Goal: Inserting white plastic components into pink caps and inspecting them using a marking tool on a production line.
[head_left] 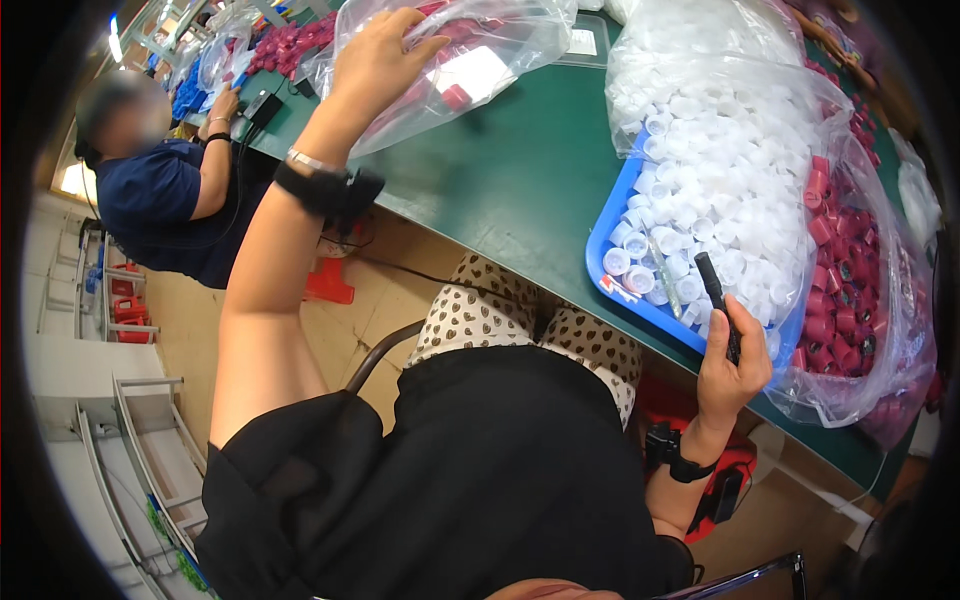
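Observation:
My left hand [378,65] is stretched far out over a clear plastic bag [540,35] with red caps in it. Its thumb and index finger are apart, with nothing visible between them. Below the fingers, a red cap [456,97] shows beside a white sheet [475,73] in the bag. My right hand [735,370] is closed around a slim black pen-shaped tool [711,280], tip upward, at the near edge of a blue tray [612,222]. Heaped in that tray are small white translucent plastic caps [725,190], with a clear bag partly around them.
Right of the tray lies a clear bag of dark red caps [845,300]. All stand on a green table [500,190]. More red caps [290,45] lie at the far left, near a seated co-worker [160,190]. A cable [400,268] hangs below the table edge.

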